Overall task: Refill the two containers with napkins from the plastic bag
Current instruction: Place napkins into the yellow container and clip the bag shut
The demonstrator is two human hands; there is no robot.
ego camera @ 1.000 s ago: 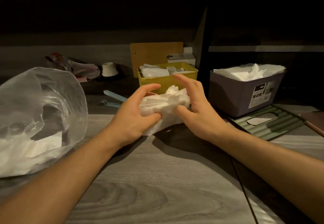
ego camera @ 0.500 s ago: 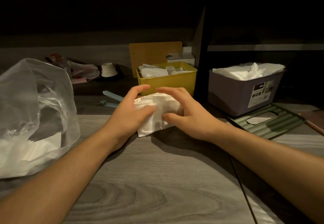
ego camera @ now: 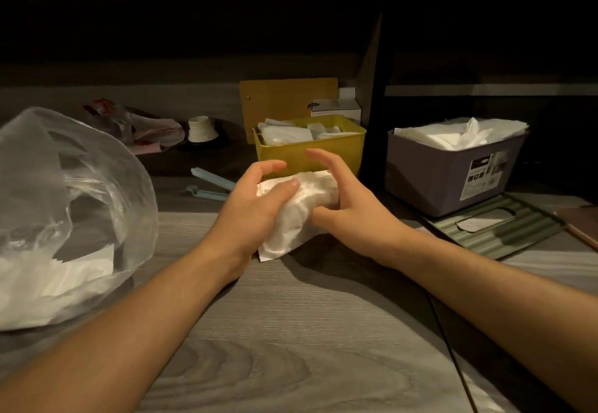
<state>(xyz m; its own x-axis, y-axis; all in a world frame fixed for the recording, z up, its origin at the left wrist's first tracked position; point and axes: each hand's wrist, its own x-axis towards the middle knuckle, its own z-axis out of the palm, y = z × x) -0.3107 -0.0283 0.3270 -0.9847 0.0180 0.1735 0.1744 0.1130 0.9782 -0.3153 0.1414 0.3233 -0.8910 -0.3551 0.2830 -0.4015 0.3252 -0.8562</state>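
Note:
A white stack of napkins (ego camera: pixel 301 215) is held between both hands just above the wooden table, in front of the yellow container. My left hand (ego camera: pixel 255 205) grips its left side, thumb across the top. My right hand (ego camera: pixel 349 208) grips its right side, thumb underneath and fingers arched over it. The yellow container (ego camera: pixel 310 152) behind holds some folded napkins. The purple container (ego camera: pixel 453 173) at the right is heaped with white napkins. The clear plastic bag (ego camera: pixel 64 205) at the left has napkins lying in its bottom.
A green ribbed lid (ego camera: pixel 498 228) lies in front of the purple container. Blue clips (ego camera: pixel 210 186) lie left of the yellow container, a wooden board (ego camera: pixel 288 98) and a small white box (ego camera: pixel 336 108) behind it. A white cap (ego camera: pixel 202 129) and a crumpled wrapper (ego camera: pixel 142 127) sit at the back left.
The stack dipped toward the table and is tilted now, its lower corner near the wood. My right fingers have lifted and arched over it. The bag has shifted slightly.

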